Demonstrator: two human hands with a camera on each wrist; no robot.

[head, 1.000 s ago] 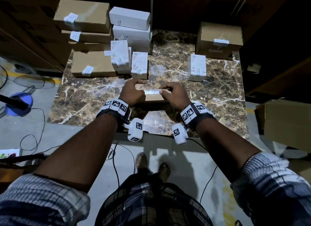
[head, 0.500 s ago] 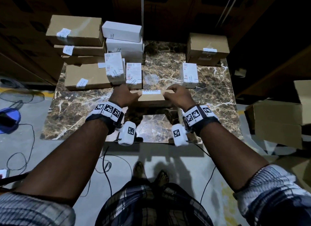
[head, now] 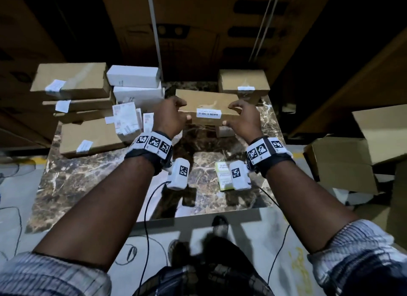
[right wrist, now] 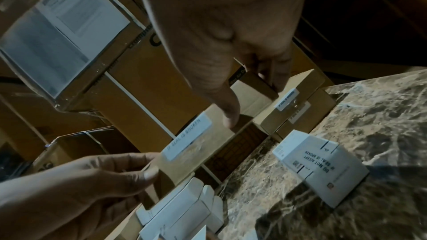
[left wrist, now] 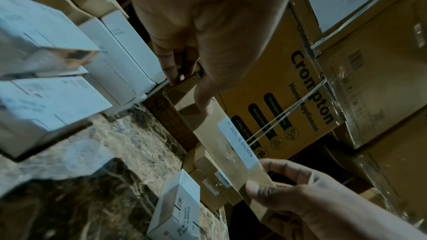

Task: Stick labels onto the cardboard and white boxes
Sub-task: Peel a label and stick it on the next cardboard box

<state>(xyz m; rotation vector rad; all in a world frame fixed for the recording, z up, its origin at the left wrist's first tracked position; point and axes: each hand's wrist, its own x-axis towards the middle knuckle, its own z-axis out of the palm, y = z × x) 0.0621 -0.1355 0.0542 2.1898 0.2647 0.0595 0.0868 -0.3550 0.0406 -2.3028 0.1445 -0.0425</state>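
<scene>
Lifting the labelled cardboard box (head: 207,110) off the marble table (head: 66,181) toward its far edge, my left hand (head: 169,117) and right hand (head: 244,119) gripping its ends; sticking looks done.

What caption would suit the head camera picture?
Both hands, left hand and right hand, hold a labelled cardboard box above the marble table.

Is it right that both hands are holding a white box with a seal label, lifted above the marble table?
Not quite: the box is brown cardboard, not white, as the head view shows. The left hand and right hand do grip its ends above the marble table, seal label attached.
</scene>
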